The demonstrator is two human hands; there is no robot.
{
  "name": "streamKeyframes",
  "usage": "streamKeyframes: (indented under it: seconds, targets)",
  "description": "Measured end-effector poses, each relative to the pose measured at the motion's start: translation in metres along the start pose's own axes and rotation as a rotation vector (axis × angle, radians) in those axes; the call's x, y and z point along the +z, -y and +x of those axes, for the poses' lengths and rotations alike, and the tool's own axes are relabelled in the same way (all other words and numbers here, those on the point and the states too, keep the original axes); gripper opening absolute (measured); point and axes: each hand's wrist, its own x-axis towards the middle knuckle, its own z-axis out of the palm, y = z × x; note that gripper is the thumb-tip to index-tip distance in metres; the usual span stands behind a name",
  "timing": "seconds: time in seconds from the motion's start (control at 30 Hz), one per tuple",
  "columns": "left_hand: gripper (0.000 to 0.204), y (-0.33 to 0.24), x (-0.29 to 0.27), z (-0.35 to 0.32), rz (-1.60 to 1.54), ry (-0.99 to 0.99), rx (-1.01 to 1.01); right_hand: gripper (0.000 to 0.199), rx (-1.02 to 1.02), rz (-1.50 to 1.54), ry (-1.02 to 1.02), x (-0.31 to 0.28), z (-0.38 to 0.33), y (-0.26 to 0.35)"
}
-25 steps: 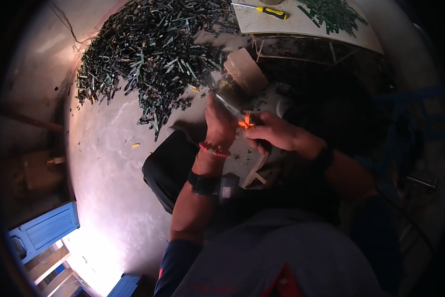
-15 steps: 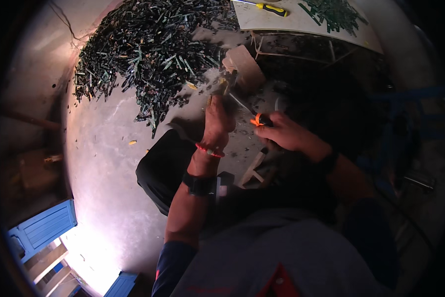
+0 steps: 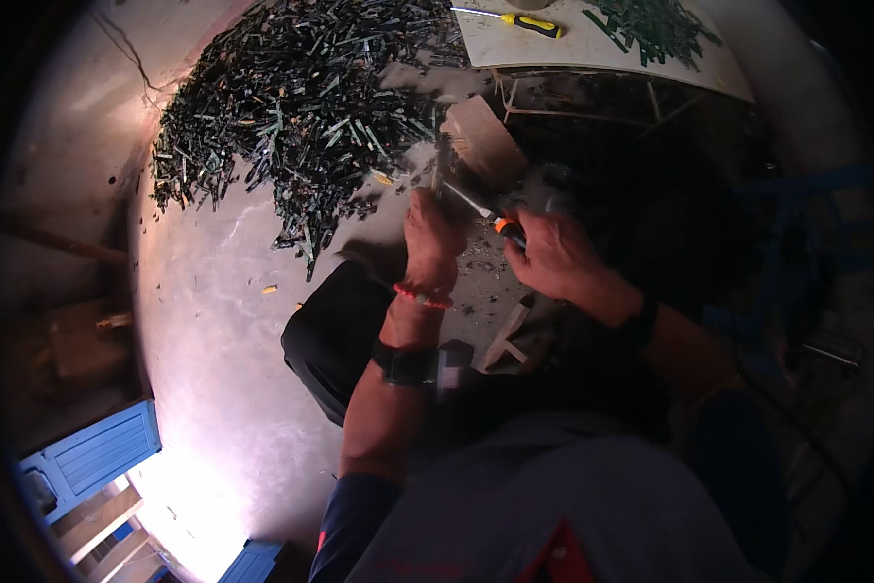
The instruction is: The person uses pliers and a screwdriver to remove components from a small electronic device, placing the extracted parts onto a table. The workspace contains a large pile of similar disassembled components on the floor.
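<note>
My right hand (image 3: pixel 558 257) is closed round the handle of a screwdriver (image 3: pixel 476 202) with an orange and black grip. Its metal shaft slants up and left, the tip near the fingers of the other hand. My left hand (image 3: pixel 431 233), wearing a red bead bracelet, pinches a thin strip (image 3: pixel 438 173) that stands up beyond the fingers. Blur and shadow hide its exact kind, and I cannot tell whether the tip touches it. Just past both hands a brick-like block (image 3: pixel 487 146) lies tilted on the floor.
A large heap of dark narrow strips (image 3: pixel 291 117) covers the floor at the far left. On a low white table (image 3: pixel 505 47) lie a yellow-and-black screwdriver (image 3: pixel 536 25) and green strips (image 3: pixel 655 31). Small wooden pieces (image 3: pixel 505 335) sit near my knees. Blue panelled furniture (image 3: pixel 102 447) stands lower left.
My right hand has moved forward along the screwdriver, covering more of its handle, and the shaft has shifted slightly. The strip at my left hand stands more upright. The whole view has shifted a little.
</note>
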Motion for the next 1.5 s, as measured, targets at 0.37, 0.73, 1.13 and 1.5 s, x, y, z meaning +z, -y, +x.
streamKeyframes:
  seconds: [0.37, 0.73, 1.13, 1.5]
  targets:
    - [0.055, 0.024, 0.005, 0.007, -0.202, 0.047, 0.198, 0.022, 0.502, 1.888, 1.07, -0.006, -0.007, 0.016]
    - [0.033, -0.002, 0.0, -0.002, -0.043, 0.008, -0.015, 0.015, -0.045, 0.038, -0.001, -0.007, 0.002, -0.002]
    - [0.019, 0.039, 0.006, 0.014, 0.939, 0.145, 0.58, 0.02, 0.154, 1.267, 1.03, -0.023, -0.015, 0.019]
    - [0.05, -0.01, 0.003, 0.003, -0.316, 0.251, -0.277, 0.021, 0.16, 1.21, 0.731, -0.016, -0.006, -0.002]
